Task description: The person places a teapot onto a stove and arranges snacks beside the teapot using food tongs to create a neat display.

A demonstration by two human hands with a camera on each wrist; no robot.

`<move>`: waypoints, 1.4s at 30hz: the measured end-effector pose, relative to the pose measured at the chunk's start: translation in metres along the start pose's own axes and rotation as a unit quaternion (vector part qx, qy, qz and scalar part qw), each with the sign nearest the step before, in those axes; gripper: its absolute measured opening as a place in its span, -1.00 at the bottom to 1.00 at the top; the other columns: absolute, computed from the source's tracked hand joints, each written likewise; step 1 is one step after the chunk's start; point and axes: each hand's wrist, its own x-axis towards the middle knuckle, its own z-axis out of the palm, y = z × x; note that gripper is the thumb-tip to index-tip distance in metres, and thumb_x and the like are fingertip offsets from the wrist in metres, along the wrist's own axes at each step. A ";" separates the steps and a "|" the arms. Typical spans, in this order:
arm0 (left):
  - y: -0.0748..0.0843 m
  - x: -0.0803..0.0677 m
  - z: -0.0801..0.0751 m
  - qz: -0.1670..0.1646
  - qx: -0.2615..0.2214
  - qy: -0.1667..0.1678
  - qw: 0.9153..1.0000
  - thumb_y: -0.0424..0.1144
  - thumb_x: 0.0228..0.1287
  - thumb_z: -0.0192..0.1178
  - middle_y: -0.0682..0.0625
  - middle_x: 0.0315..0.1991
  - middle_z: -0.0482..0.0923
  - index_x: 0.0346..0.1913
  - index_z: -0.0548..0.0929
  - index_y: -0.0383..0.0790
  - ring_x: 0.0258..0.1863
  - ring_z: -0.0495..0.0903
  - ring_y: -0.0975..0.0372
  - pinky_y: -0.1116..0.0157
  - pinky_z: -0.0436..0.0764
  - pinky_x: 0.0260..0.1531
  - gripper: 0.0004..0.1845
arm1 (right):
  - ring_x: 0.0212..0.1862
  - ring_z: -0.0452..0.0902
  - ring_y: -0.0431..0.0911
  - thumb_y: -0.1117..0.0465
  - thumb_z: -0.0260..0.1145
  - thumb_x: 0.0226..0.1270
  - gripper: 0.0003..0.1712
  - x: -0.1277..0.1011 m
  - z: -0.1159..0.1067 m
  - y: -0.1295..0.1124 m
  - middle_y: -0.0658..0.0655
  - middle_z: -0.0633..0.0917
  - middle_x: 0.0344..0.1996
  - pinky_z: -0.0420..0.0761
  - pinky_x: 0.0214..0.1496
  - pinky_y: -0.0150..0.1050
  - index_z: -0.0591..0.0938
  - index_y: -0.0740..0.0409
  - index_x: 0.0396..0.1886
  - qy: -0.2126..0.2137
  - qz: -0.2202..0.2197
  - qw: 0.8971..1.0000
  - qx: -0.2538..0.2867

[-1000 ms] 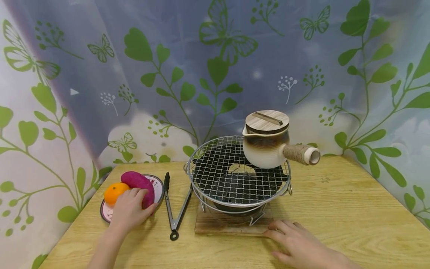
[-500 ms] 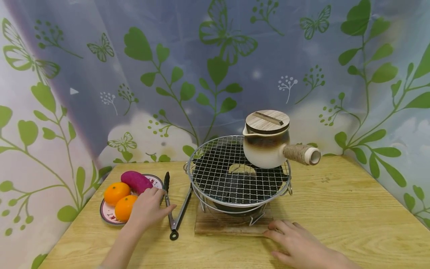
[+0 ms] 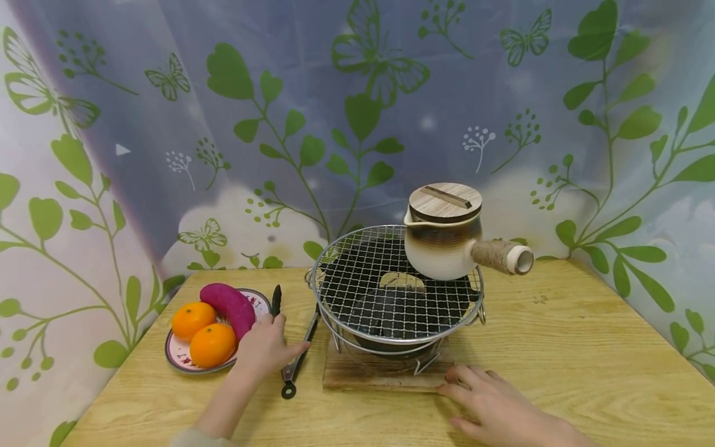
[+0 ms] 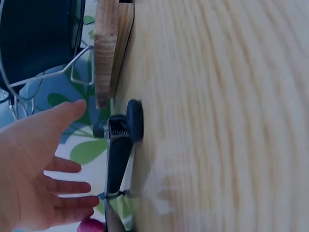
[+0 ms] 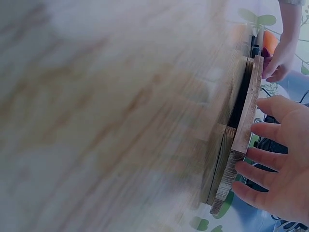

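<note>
My left hand [image 3: 262, 349] hovers over the metal tongs [image 3: 288, 375], thumb spread and fingers loosely extended, hiding part of one arm. In the left wrist view the tongs [image 4: 118, 164] stand just beyond the fingertips, with nothing in the palm. Left of that hand, an oval plate [image 3: 187, 367] bears two oranges [image 3: 213, 345] and a purple sweet potato [image 3: 229, 305]. My right hand [image 3: 494, 397] rests with relaxed fingers at the front right corner of the wooden board [image 3: 385, 377] under the grill. The right wrist view shows its fingertips along the board's edge [image 5: 248, 108].
A round wire grill rack [image 3: 368, 304] tops a dark stove on the board. At its back right sits a ceramic pot [image 3: 441, 251] with a wooden lid [image 3: 445, 202], its twine-wrapped handle [image 3: 491, 255] jutting right. A patterned curtain [image 3: 313, 124] hangs behind the table [image 3: 564, 347].
My left hand has left the plate and moved right to above the tongs, uncovering the front orange and the sweet potato. The right hand has stayed at the board.
</note>
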 end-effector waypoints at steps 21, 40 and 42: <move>0.013 0.010 0.023 -0.100 -0.016 -0.020 0.995 0.24 -0.06 0.29 -0.42 -0.23 0.38 0.02 0.41 -0.53 -0.28 0.48 -0.18 -0.02 0.54 -0.39 -0.13 | -0.17 0.48 -0.09 -0.09 0.33 0.13 -0.59 0.000 0.006 0.001 0.02 0.47 -0.09 0.53 -0.40 -0.15 0.62 -0.01 -0.08 0.034 -0.032 0.999 -0.022; 0.024 0.028 0.025 -0.119 0.009 -0.047 0.992 0.23 0.01 0.25 -0.53 -0.11 0.24 0.13 0.25 -0.65 -0.50 0.53 -0.11 0.06 0.58 -0.49 -0.02 | -0.20 0.48 -0.10 -0.07 0.35 0.08 -0.60 0.005 0.006 -0.001 0.02 0.48 -0.13 0.55 -0.34 -0.05 0.62 -0.02 -0.10 0.034 -0.016 0.999 -0.022; 0.025 0.029 0.024 -0.119 0.010 -0.044 0.992 0.21 0.00 0.27 -0.55 -0.11 0.25 0.11 0.26 -0.66 -0.51 0.54 -0.11 0.07 0.58 -0.50 -0.04 | -0.19 0.48 -0.09 -0.09 0.33 0.10 -0.59 0.006 0.006 -0.001 0.03 0.47 -0.11 0.55 -0.34 -0.04 0.62 -0.01 -0.09 0.027 -0.014 0.999 -0.019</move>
